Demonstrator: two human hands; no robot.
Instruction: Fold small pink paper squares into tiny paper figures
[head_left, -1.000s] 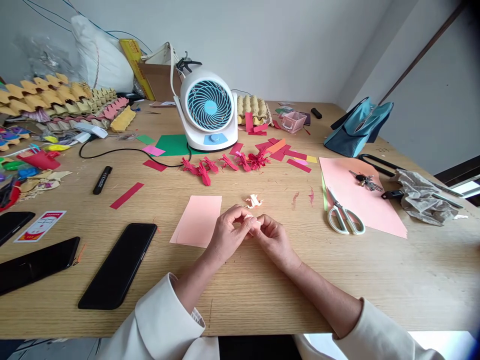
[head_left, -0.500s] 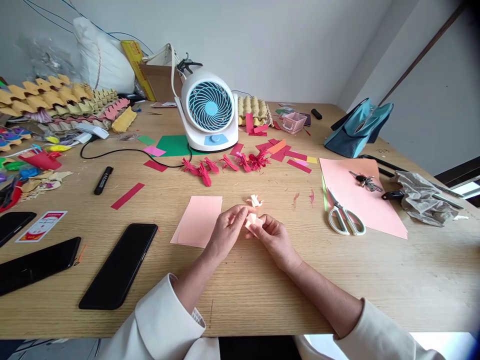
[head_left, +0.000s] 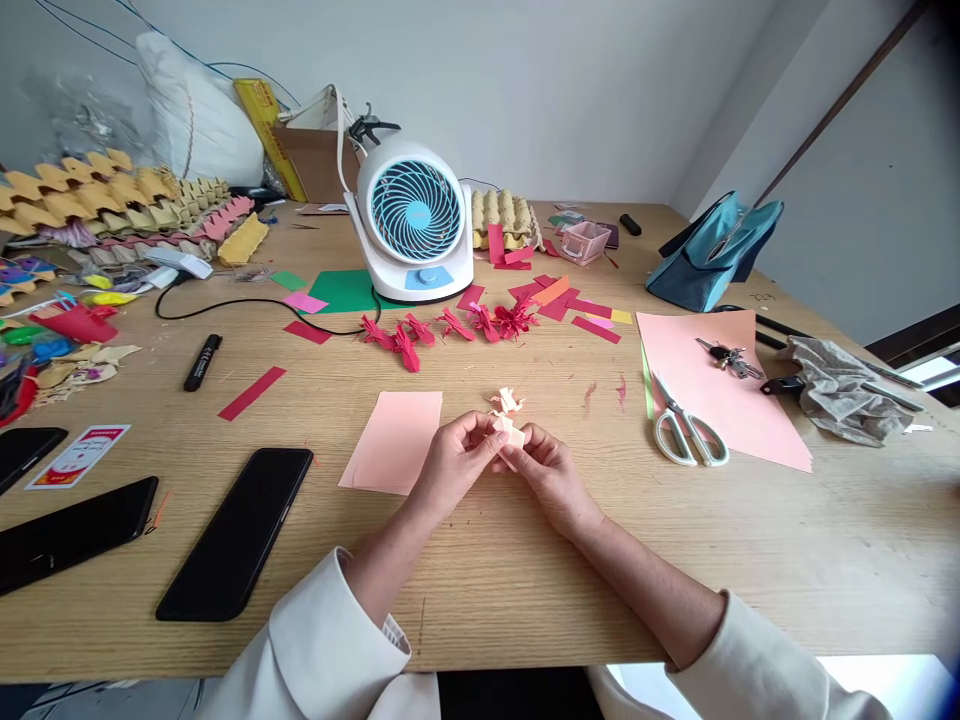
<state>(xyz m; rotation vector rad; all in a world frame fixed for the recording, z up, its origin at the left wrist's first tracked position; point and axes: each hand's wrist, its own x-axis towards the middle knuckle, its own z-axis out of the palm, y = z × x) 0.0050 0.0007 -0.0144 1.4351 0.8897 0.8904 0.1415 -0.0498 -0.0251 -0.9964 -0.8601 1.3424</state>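
A small folded piece of pale pink paper (head_left: 511, 432) is pinched between both hands above the table. My left hand (head_left: 459, 455) grips its left side with thumb and fingers. From the right, my right hand (head_left: 553, 478) pinches its lower edge; the fingertips hide part of the folds. Just beyond the hands lies a small cut or folded pale paper shape (head_left: 507, 401). To the left, sheets of pink paper (head_left: 391, 440) lie flat, close to my left hand.
Scissors (head_left: 686, 430) and keys (head_left: 729, 358) rest on larger pink sheets (head_left: 757, 420) at right. Behind are crimson paper shapes (head_left: 454, 325) and a white fan (head_left: 416, 220). Black phones (head_left: 236, 530), a marker (head_left: 202, 362) and a crimson strip (head_left: 253, 393) lie at left.
My left fingers have shifted their hold, and the thumb now presses onto the folded paper. My right hand keeps its pinch. The view has moved slightly.
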